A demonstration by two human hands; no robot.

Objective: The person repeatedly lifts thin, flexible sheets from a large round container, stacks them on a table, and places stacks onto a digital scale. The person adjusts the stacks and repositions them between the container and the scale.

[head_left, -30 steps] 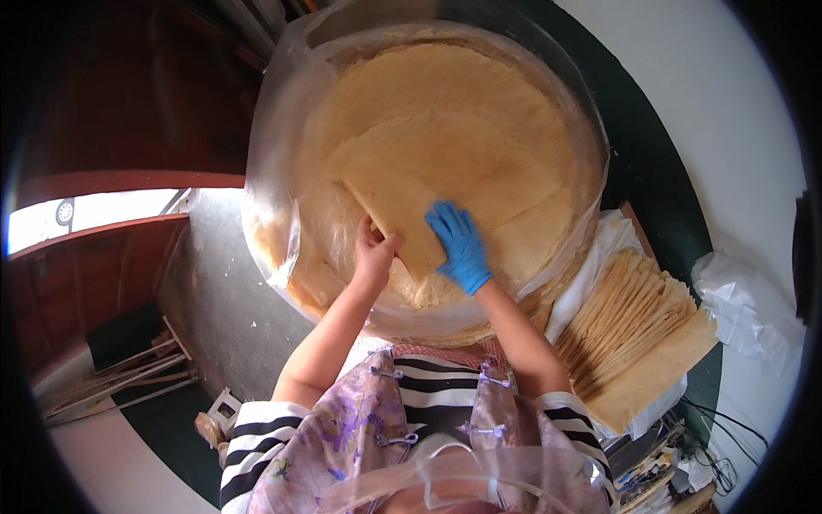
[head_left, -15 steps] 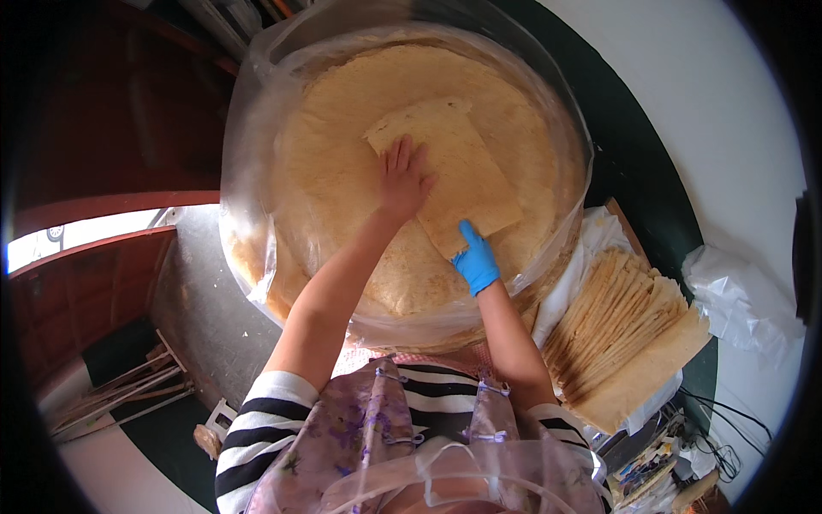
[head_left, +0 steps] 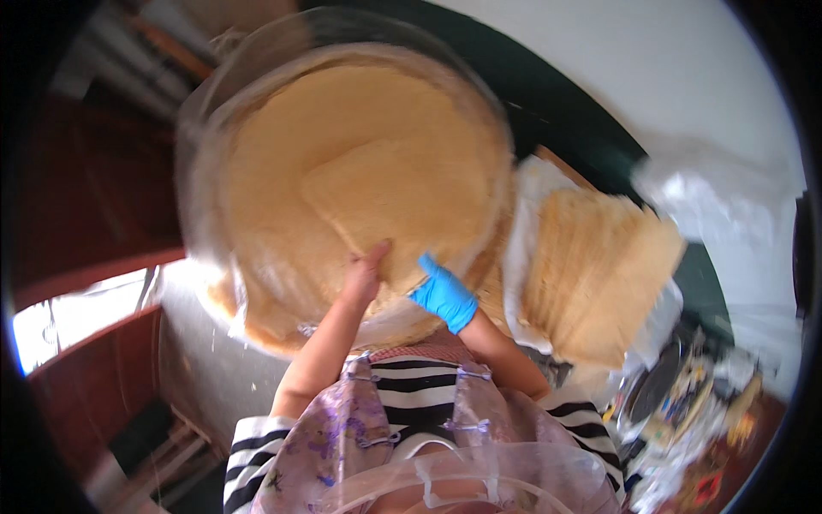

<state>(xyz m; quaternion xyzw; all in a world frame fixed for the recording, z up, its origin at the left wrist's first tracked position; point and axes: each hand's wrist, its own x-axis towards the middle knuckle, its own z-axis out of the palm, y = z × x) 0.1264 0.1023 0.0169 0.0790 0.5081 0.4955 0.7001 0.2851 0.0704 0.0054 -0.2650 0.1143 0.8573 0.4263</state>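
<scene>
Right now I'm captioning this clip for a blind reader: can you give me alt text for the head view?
Seen from above, a person's bare left hand and blue-gloved right hand rest on a folded sheet lying on a large round stack of thin tan flatbreads wrapped in clear plastic. A pile of folded sheets sits to the right on white cloth.

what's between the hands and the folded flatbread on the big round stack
Nothing visible. The bare left hand and the blue-gloved right hand both rest directly on the folded flatbread, at its near edge, atop the round stack.
</scene>
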